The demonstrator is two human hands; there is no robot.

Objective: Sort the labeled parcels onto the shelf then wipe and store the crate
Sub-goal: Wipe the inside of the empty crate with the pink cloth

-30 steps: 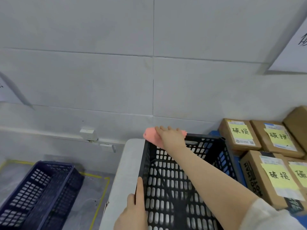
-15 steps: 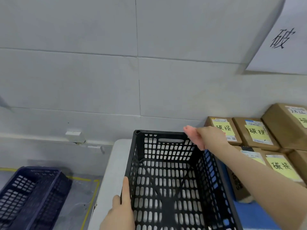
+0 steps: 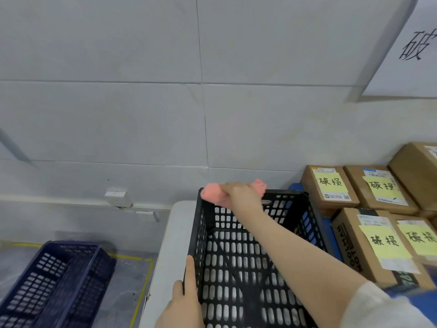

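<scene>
A black perforated crate (image 3: pixel 293 209) stands on the white table (image 3: pixel 175 233), with nothing inside it. My right hand (image 3: pixel 241 192) presses a pink cloth (image 3: pixel 212 196) on the crate's far rim, near its left corner. My left hand (image 3: pixel 182 304) grips the crate's near left wall, thumb along the rim. Brown parcels with yellow labels (image 3: pixel 328 185) lie to the right of the crate.
A dark blue crate (image 3: pixel 54 280) sits on the floor at the lower left, inside yellow floor tape (image 3: pixel 144 280). A grey tiled wall runs close behind the table. A white paper sign (image 3: pixel 411 48) hangs at the upper right. A blue surface (image 3: pixel 328 237) lies under the parcels.
My right hand with the cloth slid right along the far rim to its right corner, then back left to the left corner. My left hand stayed on the crate wall.
</scene>
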